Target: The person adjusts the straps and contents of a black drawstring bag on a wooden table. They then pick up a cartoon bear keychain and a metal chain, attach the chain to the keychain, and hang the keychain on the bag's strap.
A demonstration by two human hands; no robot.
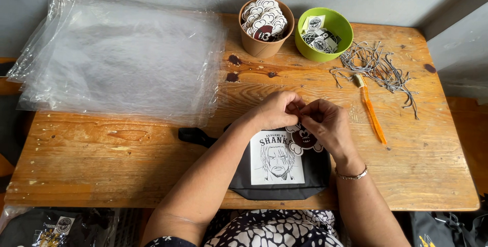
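A small black pouch (284, 173) with a white printed panel is laid flat at the near edge of the wooden bench (127, 155). Both hands are brought together just above its far edge: the left hand (277, 109) and the right hand (328, 125) are pinched closed at the fingertips, where something small is gripped between them (what exactly is held cannot be told, since the fingers hide it). A cloud-shaped charm (304, 139) in white and dark red is seen directly under the right hand, touching the pouch's far edge.

As judged from the scene, the charm is not yet shown fully fastened, since the fingers are at work on it; the pouch has not been bagged.

Farther off, a stack of clear plastic bags (117, 54) is spread at the far left. A brown paper cup (265, 43) of similar charms and a green bowl (335, 28) of tags are set at the far edge. A heap of cords (378, 66) and an orange lighter (372, 112) are lying to the right, well apart from the hands.
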